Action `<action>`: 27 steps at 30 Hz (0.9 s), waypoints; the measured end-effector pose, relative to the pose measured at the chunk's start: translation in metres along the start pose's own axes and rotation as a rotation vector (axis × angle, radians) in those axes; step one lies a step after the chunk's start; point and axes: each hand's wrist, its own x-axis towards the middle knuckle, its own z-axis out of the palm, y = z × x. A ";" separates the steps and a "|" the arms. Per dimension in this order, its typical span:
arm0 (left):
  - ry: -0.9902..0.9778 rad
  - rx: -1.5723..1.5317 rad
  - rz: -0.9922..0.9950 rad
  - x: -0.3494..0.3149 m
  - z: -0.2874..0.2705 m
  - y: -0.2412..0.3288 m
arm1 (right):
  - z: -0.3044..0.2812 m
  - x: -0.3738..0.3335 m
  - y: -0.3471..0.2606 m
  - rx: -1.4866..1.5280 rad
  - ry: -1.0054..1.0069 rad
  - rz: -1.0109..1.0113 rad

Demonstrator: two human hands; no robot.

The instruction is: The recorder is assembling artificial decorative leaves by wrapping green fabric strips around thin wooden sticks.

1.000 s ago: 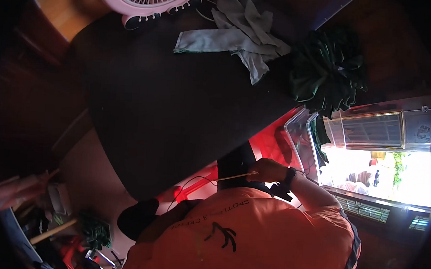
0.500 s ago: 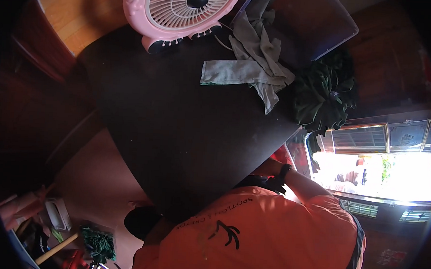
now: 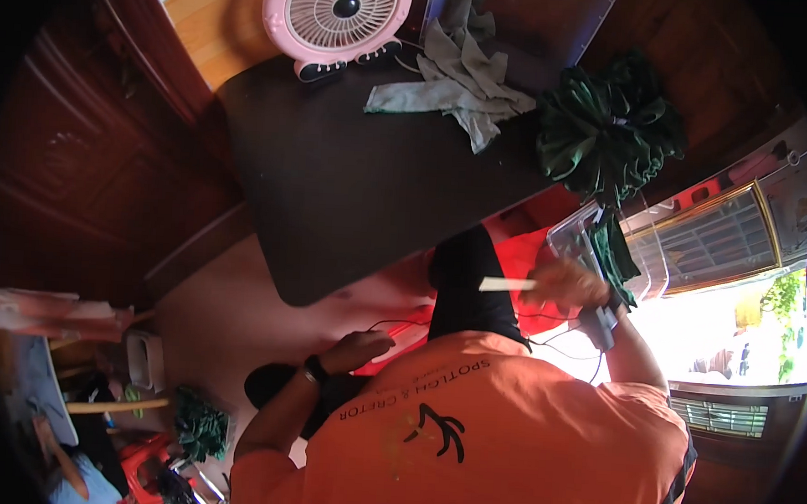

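Note:
My right hand, blurred, is raised at the right, above the red surface beside my leg. It is closed on a pale flat strip that sticks out to the left. Just beyond that hand is a clear plastic rack with dark green cloth hanging by it. My left hand, with a dark band on the wrist, is low near my left thigh. Its fingers are curled together, and whatever may be in them is hidden. A thin dark cord arcs above it.
Ahead stands a dark table with a pink fan, crumpled grey cloth strips and a clear plastic bin. Bunched dark green cloth is at its right. Lower left are a white container and another green cloth bunch.
My right hand has come up from beside the table edge, the pale strip now showing in it. My left hand has come into sight. The view has shifted, showing more of my lap.

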 end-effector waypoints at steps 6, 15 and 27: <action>0.324 0.155 0.416 -0.019 -0.072 0.222 | -0.061 0.041 -0.051 0.063 0.654 -0.121; 0.566 0.491 1.027 -0.152 -0.076 0.316 | -0.107 0.211 -0.063 -0.553 0.746 -0.225; 0.575 0.823 1.272 -0.215 -0.101 0.384 | -0.130 0.264 -0.060 -0.655 0.726 -0.182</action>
